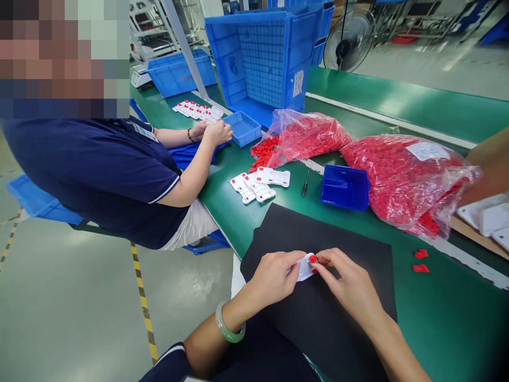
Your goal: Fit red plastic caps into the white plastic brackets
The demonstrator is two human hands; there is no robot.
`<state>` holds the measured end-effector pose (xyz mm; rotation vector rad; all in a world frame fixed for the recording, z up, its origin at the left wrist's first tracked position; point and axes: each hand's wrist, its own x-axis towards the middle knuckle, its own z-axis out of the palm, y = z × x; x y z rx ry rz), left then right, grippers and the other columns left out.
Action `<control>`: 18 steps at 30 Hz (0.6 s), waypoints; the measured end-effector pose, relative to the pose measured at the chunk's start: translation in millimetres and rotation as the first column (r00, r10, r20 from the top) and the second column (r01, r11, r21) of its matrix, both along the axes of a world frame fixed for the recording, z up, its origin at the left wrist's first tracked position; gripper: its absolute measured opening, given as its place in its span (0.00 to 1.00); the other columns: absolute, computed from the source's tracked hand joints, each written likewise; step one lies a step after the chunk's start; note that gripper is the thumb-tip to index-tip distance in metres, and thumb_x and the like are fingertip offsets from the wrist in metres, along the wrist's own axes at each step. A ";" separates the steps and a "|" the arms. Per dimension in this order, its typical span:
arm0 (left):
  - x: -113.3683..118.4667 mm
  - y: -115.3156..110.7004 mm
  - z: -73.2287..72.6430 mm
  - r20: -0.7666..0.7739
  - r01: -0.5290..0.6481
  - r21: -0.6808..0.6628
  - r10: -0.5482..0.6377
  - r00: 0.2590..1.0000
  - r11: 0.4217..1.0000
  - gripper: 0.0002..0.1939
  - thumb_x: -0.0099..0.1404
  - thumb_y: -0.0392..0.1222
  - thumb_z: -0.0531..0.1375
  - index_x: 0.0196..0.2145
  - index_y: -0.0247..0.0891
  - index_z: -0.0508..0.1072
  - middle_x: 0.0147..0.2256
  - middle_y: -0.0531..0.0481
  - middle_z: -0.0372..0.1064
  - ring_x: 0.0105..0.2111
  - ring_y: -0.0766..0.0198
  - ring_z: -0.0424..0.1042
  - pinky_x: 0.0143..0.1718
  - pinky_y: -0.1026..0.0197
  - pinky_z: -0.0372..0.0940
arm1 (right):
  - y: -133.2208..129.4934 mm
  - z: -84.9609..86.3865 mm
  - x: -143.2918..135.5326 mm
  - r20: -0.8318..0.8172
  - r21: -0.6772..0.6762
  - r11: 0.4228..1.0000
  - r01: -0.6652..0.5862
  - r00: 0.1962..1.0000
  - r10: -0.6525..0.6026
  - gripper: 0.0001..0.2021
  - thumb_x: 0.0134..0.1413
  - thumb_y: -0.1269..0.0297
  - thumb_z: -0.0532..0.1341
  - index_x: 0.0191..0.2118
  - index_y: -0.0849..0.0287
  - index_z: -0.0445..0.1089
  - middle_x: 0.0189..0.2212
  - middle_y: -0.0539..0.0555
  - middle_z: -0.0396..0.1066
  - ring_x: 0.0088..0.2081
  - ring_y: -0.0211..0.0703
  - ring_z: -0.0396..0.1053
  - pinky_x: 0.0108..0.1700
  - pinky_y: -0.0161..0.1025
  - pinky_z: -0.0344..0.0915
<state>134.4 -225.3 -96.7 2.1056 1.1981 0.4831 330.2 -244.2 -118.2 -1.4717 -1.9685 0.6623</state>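
Over a black mat (318, 228) on the green table, my left hand (275, 278) grips a white plastic part (304, 269) between thumb and fingers. My right hand (348, 281) pinches a small red piece (313, 259) at the right end of that part. A second bit of red shows just below it. Beyond the mat lie several white parts with red pieces (260, 185), a screwdriver (305, 183) and a blue tray (345, 187). Two small red pieces (421, 261) rest on the table to the right.
Clear bags of red pieces (401, 180) lie behind the tray, with loose red pieces (265, 151) spilled beside them. A co-worker (119, 175) sits at the left, hands near a small blue tray (242, 128). Another person's arm (491, 164) reaches in at the right. A large blue crate (258, 58) stands behind.
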 end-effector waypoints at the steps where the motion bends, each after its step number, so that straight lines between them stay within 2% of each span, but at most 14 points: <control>1: 0.9 -0.6 -0.1 0.000 0.002 -0.008 -0.002 1.000 1.000 0.16 0.68 0.34 0.50 0.49 0.44 0.69 0.37 0.55 0.75 0.32 0.65 0.73 0.36 0.65 0.63 | -1.0 -0.8 -1.4 0.017 0.028 1.000 -0.001 1.000 0.000 0.03 0.62 0.63 0.56 0.39 0.53 0.66 0.35 0.49 0.70 0.35 0.38 0.69 0.38 0.35 0.64; 7: 5.8 -3.1 -2.6 -0.015 -0.029 -0.029 0.029 0.999 0.999 0.14 0.68 0.34 0.51 0.48 0.44 0.70 0.35 0.55 0.75 0.32 0.65 0.73 0.35 0.65 0.62 | -3.9 -3.8 -4.7 0.129 0.162 0.985 -0.049 0.991 0.028 0.04 0.64 0.66 0.55 0.39 0.56 0.67 0.34 0.50 0.70 0.35 0.38 0.69 0.40 0.35 0.63; 10: 7.6 -2.5 -1.7 -0.043 -0.059 -0.019 0.058 0.997 0.998 0.14 0.68 0.35 0.50 0.48 0.44 0.70 0.35 0.55 0.75 0.31 0.65 0.73 0.34 0.65 0.62 | -7.7 -8.3 -5.8 0.215 0.232 0.971 -0.054 0.977 0.003 0.06 0.64 0.66 0.55 0.41 0.58 0.68 0.35 0.51 0.71 0.35 0.39 0.69 0.42 0.37 0.63; 14: 9.6 -2.6 1.2 -0.085 -0.058 -0.028 0.055 0.995 0.998 0.15 0.70 0.36 0.48 0.48 0.45 0.70 0.38 0.53 0.75 0.35 0.64 0.74 0.37 0.65 0.64 | -12.7 -14.0 -7.8 0.332 0.342 0.937 -0.074 0.942 -0.047 0.08 0.64 0.68 0.54 0.43 0.60 0.69 0.36 0.53 0.73 0.36 0.41 0.70 0.43 0.38 0.62; 18: 10.5 -3.4 3.8 -0.124 -0.042 -0.033 0.037 0.992 0.999 0.15 0.70 0.37 0.47 0.47 0.44 0.70 0.38 0.52 0.75 0.37 0.62 0.75 0.38 0.64 0.65 | -13.9 -13.4 -8.1 0.364 0.337 0.938 -0.082 0.930 -0.049 0.10 0.65 0.69 0.51 0.42 0.60 0.70 0.35 0.53 0.73 0.35 0.42 0.70 0.41 0.39 0.61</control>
